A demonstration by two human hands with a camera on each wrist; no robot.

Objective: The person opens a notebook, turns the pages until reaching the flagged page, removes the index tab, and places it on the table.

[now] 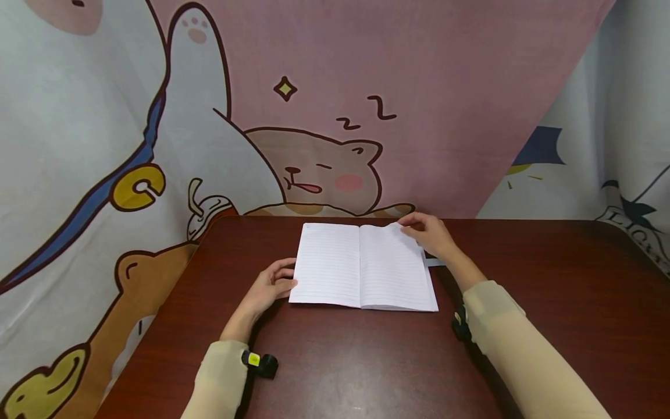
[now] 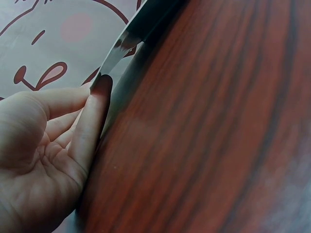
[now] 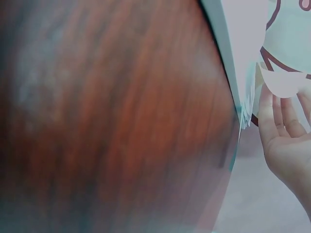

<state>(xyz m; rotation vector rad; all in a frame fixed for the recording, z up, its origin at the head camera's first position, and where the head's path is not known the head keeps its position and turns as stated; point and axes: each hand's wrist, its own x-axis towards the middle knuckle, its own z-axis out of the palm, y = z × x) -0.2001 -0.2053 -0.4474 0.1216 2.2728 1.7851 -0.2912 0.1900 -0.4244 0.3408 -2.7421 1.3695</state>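
Observation:
An open notebook [image 1: 330,267] with lined white pages lies on the table in the head view. At its left edge, my left hand [image 1: 269,289] grips the cover and pages between thumb and fingers; the left wrist view shows the edge pinched at the fingertips [image 2: 99,92]. My right hand [image 1: 431,235] is at the upper right corner, pinching a page. That lifted page corner [image 3: 282,83] curls over the fingers in the right wrist view, raised off the pages [image 3: 243,53] below. A pale strip [image 1: 435,262] sticks out from the notebook's right side, near the right wrist.
The dark reddish wooden table [image 1: 356,366] has its far edge just behind the notebook. A cartoon-printed cloth [image 1: 445,116] hangs behind and around the table. Each wrist wears a small black camera, such as the one at the left sleeve [image 1: 222,366].

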